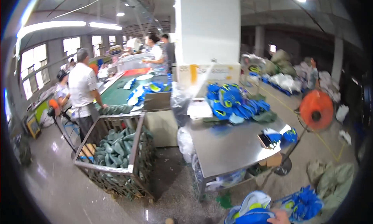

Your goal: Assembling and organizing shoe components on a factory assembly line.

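At the lower edge, right of centre, my right hand (279, 217) is closed on a blue and white shoe upper (253, 208) with a yellow-green inside. Beside that hand lies a pile of blue uppers (305, 203). Of my left hand (169, 221) only what seems to be a fingertip shows at the bottom edge; its other fingers are out of the picture. A metal table (229, 146) stands ahead, bearing a heap of blue uppers (229, 101), a phone (265, 141) and a few more blue pieces (289, 135) near its right edge.
A metal cage (134, 146) full of green foot-shaped lasts (112, 148) stands left of the table. An orange fan (316, 109) and green sacks (334, 181) are at the right. A white pillar (208, 29) rises behind. A person in white (81, 84) stands by a green worktable (120, 90).
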A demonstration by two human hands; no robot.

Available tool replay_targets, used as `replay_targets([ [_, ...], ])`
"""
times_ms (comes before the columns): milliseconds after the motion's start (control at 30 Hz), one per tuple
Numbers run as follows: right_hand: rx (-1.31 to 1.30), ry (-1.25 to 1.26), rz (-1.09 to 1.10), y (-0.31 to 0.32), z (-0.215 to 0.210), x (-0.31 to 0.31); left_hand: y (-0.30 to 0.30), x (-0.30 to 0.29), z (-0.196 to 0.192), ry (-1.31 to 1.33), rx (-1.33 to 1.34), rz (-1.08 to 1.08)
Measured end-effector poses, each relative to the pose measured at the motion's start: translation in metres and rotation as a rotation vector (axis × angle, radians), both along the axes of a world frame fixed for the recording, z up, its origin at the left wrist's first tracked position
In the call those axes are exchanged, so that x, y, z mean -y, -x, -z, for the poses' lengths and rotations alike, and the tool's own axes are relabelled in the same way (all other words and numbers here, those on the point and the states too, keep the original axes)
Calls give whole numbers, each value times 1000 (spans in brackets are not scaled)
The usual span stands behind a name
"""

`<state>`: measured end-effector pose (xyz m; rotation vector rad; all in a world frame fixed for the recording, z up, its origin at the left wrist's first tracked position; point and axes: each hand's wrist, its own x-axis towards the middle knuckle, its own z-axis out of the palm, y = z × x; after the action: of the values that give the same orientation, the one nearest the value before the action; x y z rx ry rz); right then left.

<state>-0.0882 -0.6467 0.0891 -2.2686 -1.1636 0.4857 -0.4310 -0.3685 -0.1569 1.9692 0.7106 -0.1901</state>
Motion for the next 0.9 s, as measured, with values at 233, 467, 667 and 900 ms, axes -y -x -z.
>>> replay_targets([
  [233, 340, -767, -178, -12, -168, -157, -102, -115, -24, 98, 568, -148],
  [467, 231, -881, -336, -24, -239, -350, -218, -254, -124, 949, 768, -338],
  [667, -391, -1098, -196, -54, -213, -452, -238, -323, -73, 955, 733, -382],
  [900, -566, -1032, -301, -156, -183, -499, -188, -338, -125, 1080, 748, -301],
])
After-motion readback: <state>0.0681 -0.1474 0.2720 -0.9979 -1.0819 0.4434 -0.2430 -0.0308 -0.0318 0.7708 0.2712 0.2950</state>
